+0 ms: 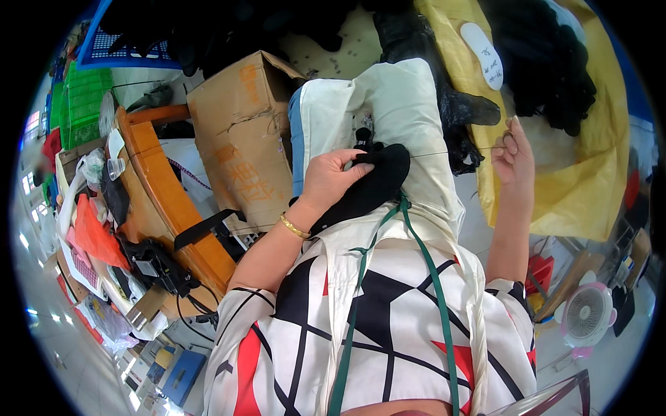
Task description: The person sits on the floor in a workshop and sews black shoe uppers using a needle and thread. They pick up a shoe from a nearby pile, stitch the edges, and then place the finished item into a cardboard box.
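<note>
A big yellow sack (pixel 590 173) at upper right holds black pieces (pixel 548 55). A cardboard box (pixel 243 139) stands left of centre, contents hidden. At centre, the left hand (pixel 329 177) grips a black piece (pixel 371 184); the right hand (pixel 512 156) pinches a taut thread (pixel 451 152).

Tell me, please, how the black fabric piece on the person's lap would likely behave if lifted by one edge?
The black fabric piece would probably droop: it bends over the lap under the left hand. It looks thin, so likely light. The taut thread to the right hand might tug it sideways.
</note>
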Action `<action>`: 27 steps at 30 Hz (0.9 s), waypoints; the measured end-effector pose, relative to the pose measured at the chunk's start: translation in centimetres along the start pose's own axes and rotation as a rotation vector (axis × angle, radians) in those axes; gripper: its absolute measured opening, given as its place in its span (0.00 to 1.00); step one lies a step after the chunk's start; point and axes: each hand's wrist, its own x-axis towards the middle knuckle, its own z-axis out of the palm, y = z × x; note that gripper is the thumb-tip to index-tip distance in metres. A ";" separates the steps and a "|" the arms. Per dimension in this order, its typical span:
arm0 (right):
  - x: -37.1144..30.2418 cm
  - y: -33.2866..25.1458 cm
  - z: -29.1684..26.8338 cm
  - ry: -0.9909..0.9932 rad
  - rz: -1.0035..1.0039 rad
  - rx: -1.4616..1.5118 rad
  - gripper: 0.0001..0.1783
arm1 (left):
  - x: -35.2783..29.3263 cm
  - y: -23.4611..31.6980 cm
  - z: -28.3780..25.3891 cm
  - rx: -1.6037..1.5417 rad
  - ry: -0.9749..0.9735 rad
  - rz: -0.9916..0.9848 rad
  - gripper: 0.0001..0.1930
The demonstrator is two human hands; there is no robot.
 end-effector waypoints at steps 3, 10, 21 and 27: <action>-0.7 -0.6 0.3 -0.074 -0.038 -0.022 0.08 | 0.1 0.9 0.1 0.062 -0.006 -0.064 0.13; -4.5 -7.1 0.0 -0.313 -0.099 0.167 0.08 | 0.9 -1.1 0.5 0.190 0.082 0.074 0.14; -15.2 -13.8 4.6 -0.797 -0.626 0.143 0.07 | 0.4 1.9 0.1 0.256 0.214 0.111 0.14; -15.6 -12.4 5.4 -0.925 -0.603 0.238 0.12 | 0.3 6.2 2.1 0.465 0.037 0.164 0.28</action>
